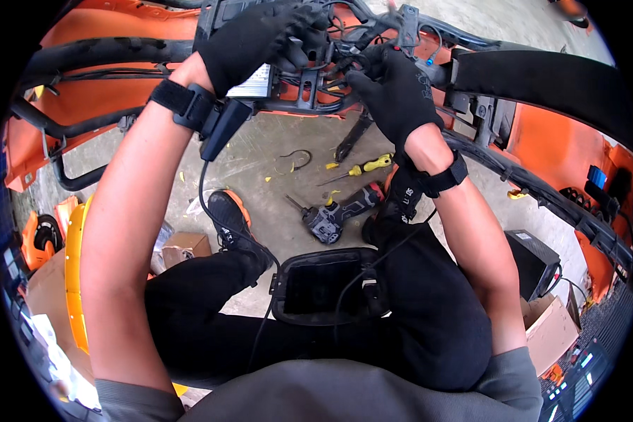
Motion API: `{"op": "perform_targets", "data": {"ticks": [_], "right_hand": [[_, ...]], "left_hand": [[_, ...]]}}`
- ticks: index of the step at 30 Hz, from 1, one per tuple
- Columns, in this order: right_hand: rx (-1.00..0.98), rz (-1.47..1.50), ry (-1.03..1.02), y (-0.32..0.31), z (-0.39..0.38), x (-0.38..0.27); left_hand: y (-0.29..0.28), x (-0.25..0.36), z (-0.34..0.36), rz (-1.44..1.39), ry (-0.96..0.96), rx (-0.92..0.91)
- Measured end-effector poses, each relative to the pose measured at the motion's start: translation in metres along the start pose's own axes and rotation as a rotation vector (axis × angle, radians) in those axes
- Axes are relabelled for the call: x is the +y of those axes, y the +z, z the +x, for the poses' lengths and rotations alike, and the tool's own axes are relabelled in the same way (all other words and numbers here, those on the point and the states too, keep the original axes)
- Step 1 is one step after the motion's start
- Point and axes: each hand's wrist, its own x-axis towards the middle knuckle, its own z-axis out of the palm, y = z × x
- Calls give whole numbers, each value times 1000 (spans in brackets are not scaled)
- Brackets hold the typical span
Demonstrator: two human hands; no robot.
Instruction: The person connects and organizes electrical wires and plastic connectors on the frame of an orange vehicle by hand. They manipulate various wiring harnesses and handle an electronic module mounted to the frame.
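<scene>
Wiring in thin black strands [341,55] lay between left black-gloved hand [252,46] and right black-gloved hand [399,95]; neither grip could be determined. Below the near edge of the black tubular frame [112,52] lay open grey concrete floor [259,151].

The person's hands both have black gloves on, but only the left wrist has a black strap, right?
Not quite: the head view shows a black strap on the right wrist too, not just the left wrist. The left hand and right hand do wear black gloves.
</scene>
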Motion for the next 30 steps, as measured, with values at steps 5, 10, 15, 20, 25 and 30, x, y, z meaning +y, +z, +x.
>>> {"op": "perform_targets", "data": {"ticks": [5, 10, 15, 20, 25, 30], "right_hand": [[-180, -45, 56, -8, 9, -13], [-138, -205, -41, -7, 10, -13], [-164, -253, -86, -7, 16, -8], [-213, 51, 44, -19, 21, 8], [-197, 391, 160, -17, 18, 10], [-206, 661, 359, -18, 12, -8]], "left_hand": [[-21, -18, -7, 269, -201, 30], [1, -37, -37, 698, 106, 107], [10, -36, -42, 822, 111, 126], [62, -19, -50, 698, 308, 185], [86, -23, -32, 561, 204, 219], [92, -25, -25, 823, 191, 360]]}}
